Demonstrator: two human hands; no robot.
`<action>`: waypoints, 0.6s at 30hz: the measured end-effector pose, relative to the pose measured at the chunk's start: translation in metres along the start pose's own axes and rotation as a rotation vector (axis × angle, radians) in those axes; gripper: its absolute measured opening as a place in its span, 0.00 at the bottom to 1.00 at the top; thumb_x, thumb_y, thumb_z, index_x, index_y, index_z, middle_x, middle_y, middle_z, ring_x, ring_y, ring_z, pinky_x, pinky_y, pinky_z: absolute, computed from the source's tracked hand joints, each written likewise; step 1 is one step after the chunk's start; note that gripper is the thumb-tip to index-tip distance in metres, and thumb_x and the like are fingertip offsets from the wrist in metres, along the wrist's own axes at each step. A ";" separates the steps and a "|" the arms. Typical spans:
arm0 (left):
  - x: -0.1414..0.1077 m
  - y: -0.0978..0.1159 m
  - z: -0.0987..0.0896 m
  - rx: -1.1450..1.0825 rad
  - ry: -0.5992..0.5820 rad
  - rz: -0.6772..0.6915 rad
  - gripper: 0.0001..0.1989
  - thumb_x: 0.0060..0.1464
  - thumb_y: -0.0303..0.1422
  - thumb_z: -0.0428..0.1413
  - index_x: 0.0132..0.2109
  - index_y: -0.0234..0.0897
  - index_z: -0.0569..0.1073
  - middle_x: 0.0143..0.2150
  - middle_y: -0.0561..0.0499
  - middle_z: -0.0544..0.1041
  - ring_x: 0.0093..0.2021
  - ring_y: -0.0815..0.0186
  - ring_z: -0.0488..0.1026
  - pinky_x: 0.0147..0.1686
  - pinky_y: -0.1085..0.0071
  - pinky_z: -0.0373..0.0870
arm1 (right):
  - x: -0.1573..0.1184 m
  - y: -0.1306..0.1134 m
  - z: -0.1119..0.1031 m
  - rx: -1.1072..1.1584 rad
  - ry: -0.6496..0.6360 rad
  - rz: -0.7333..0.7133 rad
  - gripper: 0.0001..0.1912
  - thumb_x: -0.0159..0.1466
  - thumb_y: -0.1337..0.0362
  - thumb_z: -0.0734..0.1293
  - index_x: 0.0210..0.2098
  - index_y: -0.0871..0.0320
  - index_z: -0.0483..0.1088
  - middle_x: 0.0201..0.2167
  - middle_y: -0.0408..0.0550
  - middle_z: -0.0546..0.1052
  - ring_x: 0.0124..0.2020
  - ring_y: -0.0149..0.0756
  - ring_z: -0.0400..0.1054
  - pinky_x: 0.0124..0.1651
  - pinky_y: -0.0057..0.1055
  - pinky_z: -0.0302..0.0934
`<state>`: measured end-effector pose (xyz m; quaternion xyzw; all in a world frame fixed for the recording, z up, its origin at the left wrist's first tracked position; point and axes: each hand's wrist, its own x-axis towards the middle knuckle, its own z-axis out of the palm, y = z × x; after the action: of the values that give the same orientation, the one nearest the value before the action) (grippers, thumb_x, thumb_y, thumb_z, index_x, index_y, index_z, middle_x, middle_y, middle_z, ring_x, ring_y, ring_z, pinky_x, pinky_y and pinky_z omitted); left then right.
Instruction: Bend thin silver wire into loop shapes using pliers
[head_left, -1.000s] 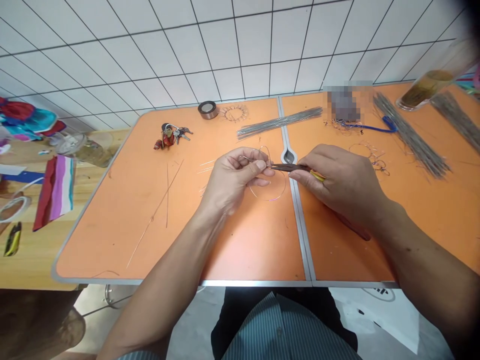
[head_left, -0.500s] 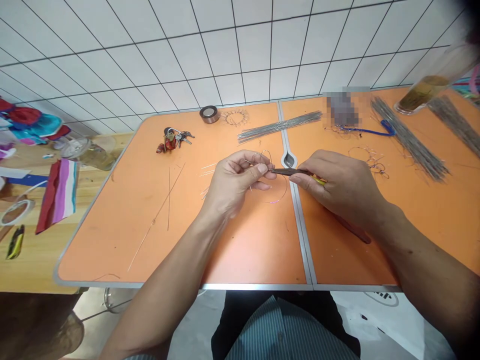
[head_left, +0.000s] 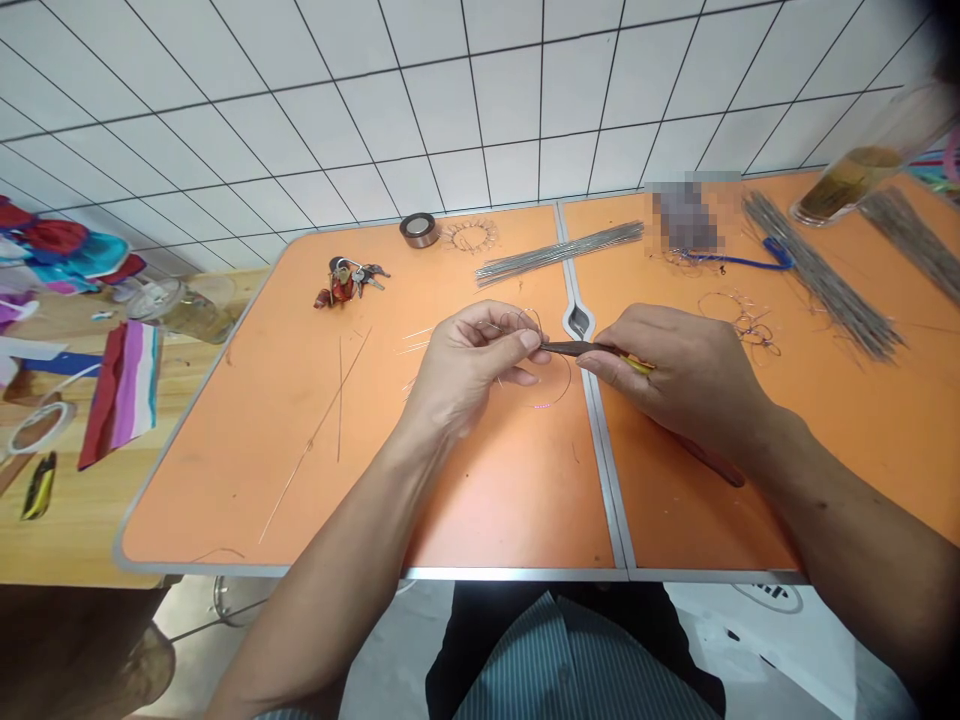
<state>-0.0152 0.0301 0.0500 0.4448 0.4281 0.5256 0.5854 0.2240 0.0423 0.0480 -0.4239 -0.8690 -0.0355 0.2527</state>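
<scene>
Left hand (head_left: pixel 469 375) grip pressed together, pinching thin wire loop (head_left: pixel 561 390) between thumb and fingertips, above middle of orange bench (head_left: pixel 225 470). Right hand (head_left: pixel 675 375) grip closed around dark narrow pliers (head_left: pixel 577 348), tips at wire, just beside left hand; short, steady hold.
</scene>
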 end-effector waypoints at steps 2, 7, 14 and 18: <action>0.000 0.001 0.000 0.011 0.003 -0.013 0.16 0.47 0.38 0.77 0.36 0.35 0.81 0.35 0.51 0.82 0.35 0.66 0.84 0.26 0.77 0.80 | 0.000 0.000 0.000 0.000 -0.011 0.000 0.23 0.79 0.49 0.62 0.36 0.53 0.79 0.33 0.47 0.84 0.35 0.37 0.75 0.31 0.37 0.51; 0.000 0.000 -0.004 0.038 -0.039 -0.042 0.13 0.51 0.38 0.75 0.36 0.35 0.83 0.33 0.50 0.81 0.33 0.67 0.83 0.25 0.77 0.79 | -0.001 0.001 0.002 0.004 0.000 -0.004 0.22 0.79 0.49 0.63 0.35 0.53 0.79 0.33 0.47 0.84 0.35 0.37 0.76 0.31 0.37 0.52; -0.001 0.001 -0.005 0.101 -0.091 -0.062 0.14 0.54 0.41 0.73 0.35 0.34 0.82 0.33 0.47 0.83 0.32 0.66 0.82 0.26 0.77 0.78 | -0.003 0.004 0.006 0.036 0.022 -0.030 0.21 0.79 0.50 0.65 0.34 0.55 0.78 0.32 0.46 0.83 0.33 0.37 0.75 0.31 0.37 0.52; -0.001 0.002 -0.005 0.123 -0.080 -0.074 0.12 0.55 0.38 0.72 0.34 0.34 0.81 0.31 0.48 0.82 0.31 0.68 0.81 0.26 0.79 0.75 | -0.001 0.004 0.005 0.059 0.001 -0.038 0.22 0.79 0.49 0.64 0.34 0.55 0.78 0.32 0.47 0.82 0.33 0.37 0.74 0.31 0.37 0.52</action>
<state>-0.0202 0.0301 0.0510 0.4843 0.4522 0.4580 0.5926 0.2261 0.0456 0.0426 -0.3995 -0.8775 -0.0150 0.2650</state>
